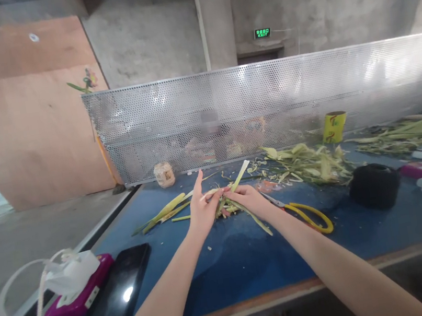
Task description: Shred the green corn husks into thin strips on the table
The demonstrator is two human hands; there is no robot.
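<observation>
My left hand (202, 207) and my right hand (249, 198) meet over the middle of the blue table. Both pinch a pale green strip that looks like corn husk (242, 171). One end of it sticks up past my right hand, and a greener end (259, 222) hangs down below that hand. On my left hand one finger points upward while the thumb side presses on the strip. The fingertips partly hide the pinch. Short husk scraps lie under the hands. Scissors with yellow handles (310, 216) rest just right of my right hand.
Longer husk leaves (165, 210) lie left of my hands; a husk pile (307, 162) is behind right. Nearby are black twine (374, 186), a yellow roll (334, 127), a whitish roll (164, 174), a phone (113, 299) and a purple power strip (78, 294). A perforated metal screen (187, 103) stands behind.
</observation>
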